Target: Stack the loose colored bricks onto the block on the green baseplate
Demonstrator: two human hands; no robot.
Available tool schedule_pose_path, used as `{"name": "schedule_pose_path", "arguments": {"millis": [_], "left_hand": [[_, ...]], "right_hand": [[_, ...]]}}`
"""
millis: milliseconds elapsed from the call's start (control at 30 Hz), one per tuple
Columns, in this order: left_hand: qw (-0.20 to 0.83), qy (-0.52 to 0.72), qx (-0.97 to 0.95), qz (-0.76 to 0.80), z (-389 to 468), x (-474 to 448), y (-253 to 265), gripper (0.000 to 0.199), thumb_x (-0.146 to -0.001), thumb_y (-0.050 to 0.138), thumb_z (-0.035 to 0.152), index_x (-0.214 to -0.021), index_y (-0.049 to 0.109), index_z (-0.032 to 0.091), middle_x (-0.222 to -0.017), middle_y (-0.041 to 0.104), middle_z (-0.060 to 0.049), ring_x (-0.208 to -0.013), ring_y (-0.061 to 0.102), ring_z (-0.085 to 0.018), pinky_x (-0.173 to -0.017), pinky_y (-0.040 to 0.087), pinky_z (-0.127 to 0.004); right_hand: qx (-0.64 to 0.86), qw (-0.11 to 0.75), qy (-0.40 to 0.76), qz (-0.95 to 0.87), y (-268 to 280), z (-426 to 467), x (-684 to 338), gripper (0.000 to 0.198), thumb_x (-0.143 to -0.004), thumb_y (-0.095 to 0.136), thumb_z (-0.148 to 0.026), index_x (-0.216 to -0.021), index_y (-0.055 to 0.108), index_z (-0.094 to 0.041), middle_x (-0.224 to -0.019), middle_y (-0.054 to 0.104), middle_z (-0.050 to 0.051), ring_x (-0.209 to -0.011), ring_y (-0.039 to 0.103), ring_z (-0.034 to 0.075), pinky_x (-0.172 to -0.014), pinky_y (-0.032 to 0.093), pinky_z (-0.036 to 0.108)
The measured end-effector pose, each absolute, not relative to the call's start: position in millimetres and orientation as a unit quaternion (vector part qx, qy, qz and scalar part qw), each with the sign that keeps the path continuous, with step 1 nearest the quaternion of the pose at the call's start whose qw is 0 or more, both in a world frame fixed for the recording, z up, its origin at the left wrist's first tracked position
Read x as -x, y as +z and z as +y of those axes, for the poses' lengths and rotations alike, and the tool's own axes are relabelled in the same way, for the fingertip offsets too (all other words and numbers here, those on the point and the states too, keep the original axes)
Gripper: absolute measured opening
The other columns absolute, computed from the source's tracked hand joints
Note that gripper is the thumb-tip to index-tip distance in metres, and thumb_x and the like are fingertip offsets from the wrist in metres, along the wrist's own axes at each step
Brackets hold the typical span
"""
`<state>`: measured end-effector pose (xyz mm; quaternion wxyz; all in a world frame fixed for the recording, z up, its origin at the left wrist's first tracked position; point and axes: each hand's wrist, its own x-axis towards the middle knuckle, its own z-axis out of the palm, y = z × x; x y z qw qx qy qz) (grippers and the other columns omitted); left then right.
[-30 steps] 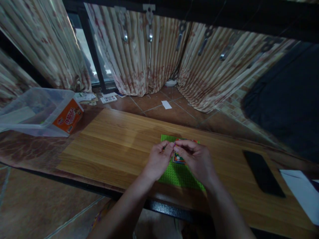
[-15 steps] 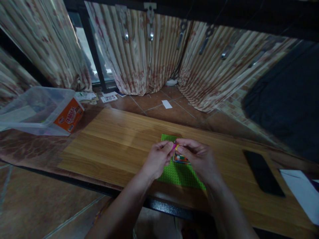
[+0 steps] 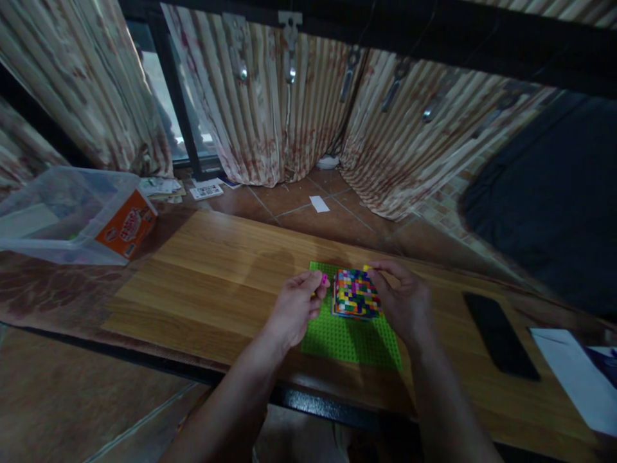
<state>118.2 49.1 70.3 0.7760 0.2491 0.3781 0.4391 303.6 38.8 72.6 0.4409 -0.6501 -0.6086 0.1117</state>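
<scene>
A multicoloured block of toy building bricks [image 3: 357,292] stands on a green studded baseplate [image 3: 337,344]. Left of it, my left hand [image 3: 296,305] is closed in a pinch on a small pink brick [image 3: 324,280]; a bit of yellow shows under its fingers. My right hand [image 3: 405,299] hovers at the block's right side and covers part of it. Between its thumb and forefinger is a small yellow brick [image 3: 367,267], just above the block's far edge.
The wooden board [image 3: 202,276] lies under the baseplate. A black phone-like slab [image 3: 501,334] and a white sheet [image 3: 573,373] lie to the right. At the far left stands a clear plastic bin [image 3: 62,247] with an orange label. Curtains [image 3: 270,116] hang behind.
My hands have moved apart from their meeting point over the block. The pink brick stayed in the left hand, the yellow one in the right, and the block's top came into view.
</scene>
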Motion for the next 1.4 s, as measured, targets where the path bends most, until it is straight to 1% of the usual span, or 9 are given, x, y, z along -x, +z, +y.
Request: {"name": "schedule_pose_path", "arguments": {"millis": [167,300,433,533,600,800,1067,1233,1400], "left_hand": [[0.775,0.437,-0.255,0.379,49,-118,71,0.022,-0.077,0.064,0.032,-0.07,0.055,0.013,-0.058,0.043,0.006,-0.038,0.024,0.001,-0.036,0.011,-0.014],[0.773,0.437,-0.258,0.381,49,-117,70,0.021,-0.077,0.063,0.032,-0.071,0.056,0.013,-0.058,0.043,0.006,-0.038,0.025,0.001,-0.036,0.01,-0.014],[0.775,0.434,-0.262,0.378,49,-118,69,0.021,-0.078,0.062,0.032,-0.071,0.056,0.013,-0.059,0.044,0.005,-0.038,0.024,0.001,-0.036,0.01,-0.014],[0.774,0.433,-0.264,0.38,49,-118,69,0.023,-0.077,0.063,0.034,-0.071,0.056,0.013,-0.059,0.044,0.005,-0.038,0.024,0.001,-0.036,0.01,-0.014],[0.772,0.436,-0.265,0.38,48,-118,69,0.023,-0.077,0.064,0.034,-0.071,0.056,0.013,-0.059,0.044,0.005,-0.038,0.025,0.001,-0.036,0.01,-0.014],[0.772,0.433,-0.264,0.382,48,-118,70,0.021,-0.078,0.062,0.032,-0.072,0.056,0.013,-0.058,0.044,0.005,-0.038,0.025,0.001,-0.036,0.011,-0.014],[0.773,0.432,-0.264,0.382,48,-118,69,0.02,-0.078,0.062,0.032,-0.073,0.057,0.013,-0.059,0.044,0.006,-0.038,0.024,0.002,-0.036,0.01,-0.014],[0.774,0.43,-0.264,0.383,49,-119,68,0.021,-0.077,0.063,0.032,-0.073,0.057,0.013,-0.059,0.044,0.005,-0.038,0.026,0.001,-0.037,0.01,-0.014],[0.772,0.428,-0.263,0.389,49,-120,68,0.021,-0.076,0.064,0.032,-0.073,0.058,0.013,-0.059,0.044,0.005,-0.038,0.024,0.002,-0.037,0.01,-0.014]], "right_hand": [[0.599,0.457,0.115,-0.648,59,52,-290,0.015,-0.083,0.057,-0.031,-0.084,0.07,-0.023,-0.09,0.07,0.003,-0.087,0.063,0.019,-0.083,0.048,0.034],[0.592,0.432,0.093,-0.674,50,58,-291,0.015,-0.082,0.058,-0.028,-0.085,0.072,-0.023,-0.092,0.069,0.005,-0.094,0.061,0.021,-0.085,0.047,0.036],[0.599,0.401,0.065,-0.69,48,60,-295,0.018,-0.082,0.058,-0.028,-0.091,0.073,-0.025,-0.091,0.071,0.005,-0.101,0.056,0.024,-0.088,0.046,0.04],[0.593,0.376,0.04,-0.711,50,61,-295,0.018,-0.082,0.057,-0.026,-0.089,0.073,-0.026,-0.087,0.071,0.004,-0.103,0.054,0.025,-0.092,0.043,0.043],[0.587,0.362,0.032,-0.724,52,62,-294,0.018,-0.083,0.055,-0.024,-0.087,0.073,-0.024,-0.086,0.071,0.005,-0.101,0.055,0.025,-0.093,0.042,0.044],[0.585,0.357,0.055,-0.726,53,62,-296,0.019,-0.082,0.053,-0.021,-0.089,0.07,-0.023,-0.096,0.069,0.005,-0.095,0.058,0.022,-0.089,0.045,0.04],[0.597,0.383,0.117,-0.695,52,62,-295,0.02,-0.085,0.052,-0.029,-0.086,0.071,-0.022,-0.092,0.07,0.005,-0.088,0.062,0.019,-0.084,0.046,0.034],[0.617,0.393,0.172,-0.66,49,67,-295,0.021,-0.083,0.054,-0.032,-0.082,0.072,-0.022,-0.089,0.072,0.004,-0.081,0.065,0.019,-0.076,0.048,0.032],[0.628,0.406,0.184,-0.638,48,68,-294,0.018,-0.081,0.057,-0.031,-0.079,0.073,-0.023,-0.086,0.073,0.004,-0.081,0.067,0.02,-0.075,0.05,0.032]]}}
